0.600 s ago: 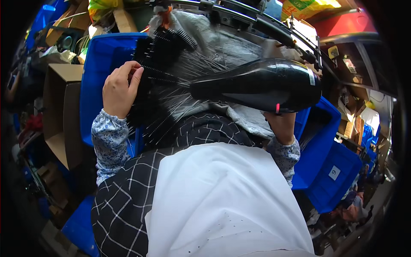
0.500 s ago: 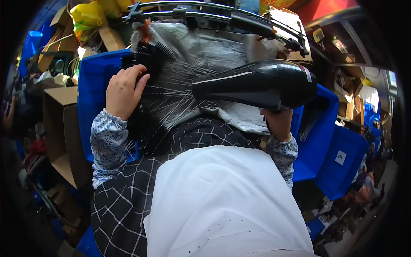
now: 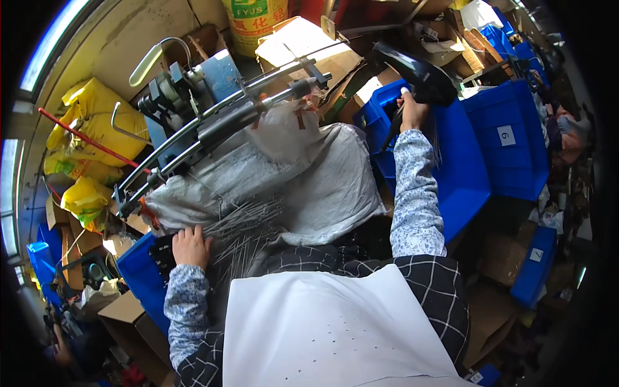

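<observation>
At left, a blue bin (image 3: 138,274) seemingly holds black brushes (image 3: 162,253).

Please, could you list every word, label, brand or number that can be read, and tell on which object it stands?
I copy no wording, only places:
Yellow sack at top: printed letters and characters, readable.
Blue bin at right: white label, one figure, readable.
Smaller blue bin below: white label, figure hardly readable.
Blue box at bottom: white label, too small to read.
Yellow bag at left: print unclear.
Hair dryer: no readable text.
</observation>
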The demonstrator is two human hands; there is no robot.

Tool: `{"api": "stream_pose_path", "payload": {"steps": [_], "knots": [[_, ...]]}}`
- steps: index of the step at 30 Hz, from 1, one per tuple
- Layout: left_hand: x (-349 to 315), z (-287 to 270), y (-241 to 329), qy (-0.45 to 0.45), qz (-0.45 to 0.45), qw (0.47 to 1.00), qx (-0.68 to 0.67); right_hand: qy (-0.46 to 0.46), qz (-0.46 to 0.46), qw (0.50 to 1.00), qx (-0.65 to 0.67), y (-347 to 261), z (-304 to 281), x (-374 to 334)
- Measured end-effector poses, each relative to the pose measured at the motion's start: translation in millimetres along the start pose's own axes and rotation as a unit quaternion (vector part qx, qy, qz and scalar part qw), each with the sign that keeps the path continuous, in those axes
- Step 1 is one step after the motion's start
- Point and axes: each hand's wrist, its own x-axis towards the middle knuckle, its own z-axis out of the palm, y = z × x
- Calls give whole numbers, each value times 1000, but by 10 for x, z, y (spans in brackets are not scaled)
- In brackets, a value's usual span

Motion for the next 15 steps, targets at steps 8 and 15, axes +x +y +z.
{"api": "stream_pose_path", "payload": {"steps": [8,15], "knots": [[-173,-178,-209,-37,-40,995,-84,-303,198,924,-120,1000,1423,424],[-377,-104,-796,114,-228,921,-295,-363,80,871,-320,1026,2029,457]]}}
